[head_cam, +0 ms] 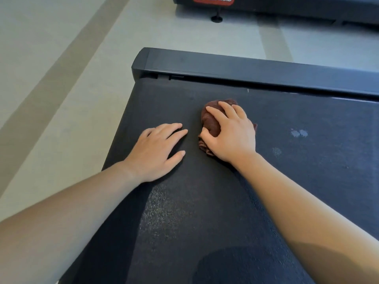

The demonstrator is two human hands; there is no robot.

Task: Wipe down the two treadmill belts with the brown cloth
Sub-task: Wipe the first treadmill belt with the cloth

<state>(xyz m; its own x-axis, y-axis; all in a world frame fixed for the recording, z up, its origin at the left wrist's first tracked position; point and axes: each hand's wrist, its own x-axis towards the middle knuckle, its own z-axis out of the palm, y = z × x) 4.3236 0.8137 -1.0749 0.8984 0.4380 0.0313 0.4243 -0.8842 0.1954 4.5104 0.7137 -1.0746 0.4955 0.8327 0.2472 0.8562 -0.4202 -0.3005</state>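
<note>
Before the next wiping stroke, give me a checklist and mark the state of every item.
1. The right hand grips the brown cloth: ok.
2. The cloth is bunched and lies on the belt: ok.
3. The left hand rests flat on the belt, left of the cloth and apart from it: ok.
4. Belt free of marks: not ok. There are pale spots to the right of the cloth.
5. Belt at a standstill: cannot tell.
6. Second treadmill wiped: cannot tell. Only its edge shows.
</note>
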